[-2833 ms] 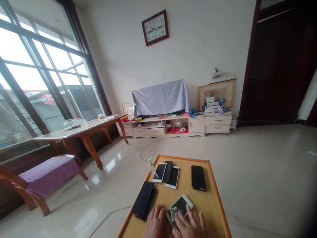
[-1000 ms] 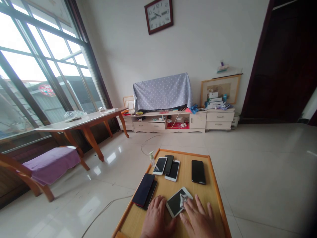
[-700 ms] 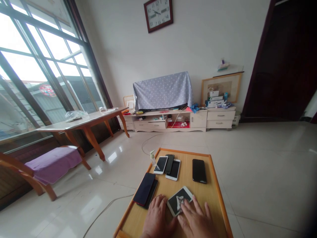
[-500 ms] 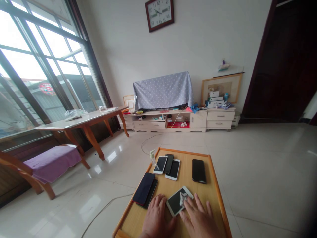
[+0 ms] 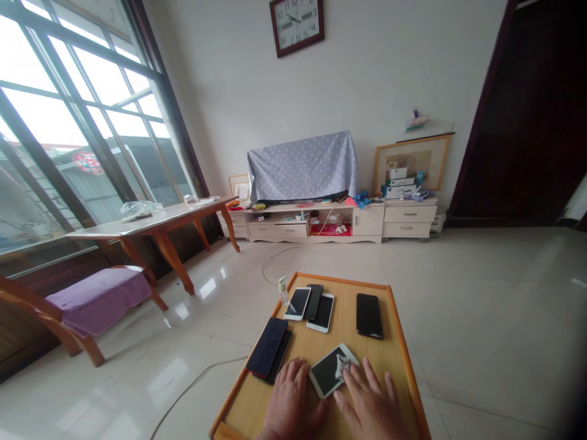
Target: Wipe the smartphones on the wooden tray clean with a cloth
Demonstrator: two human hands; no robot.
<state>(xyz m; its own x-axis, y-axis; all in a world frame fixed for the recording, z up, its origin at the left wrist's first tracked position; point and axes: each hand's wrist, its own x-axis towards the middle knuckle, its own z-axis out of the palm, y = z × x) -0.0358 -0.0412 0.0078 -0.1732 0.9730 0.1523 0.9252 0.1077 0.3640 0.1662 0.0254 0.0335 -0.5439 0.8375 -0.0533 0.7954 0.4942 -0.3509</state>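
The right hand lies open, fingertips pressing a cloth onto a white phone. The left hand, also open, rests flat at the phone's nine o'clock on a wooden tray.

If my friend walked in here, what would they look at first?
Probably the phones lying on the wooden table at the bottom middle, where the right hand presses a small cloth onto a white phone. Next comes the big bright window on the left, then the dark-framed wall clock high up.
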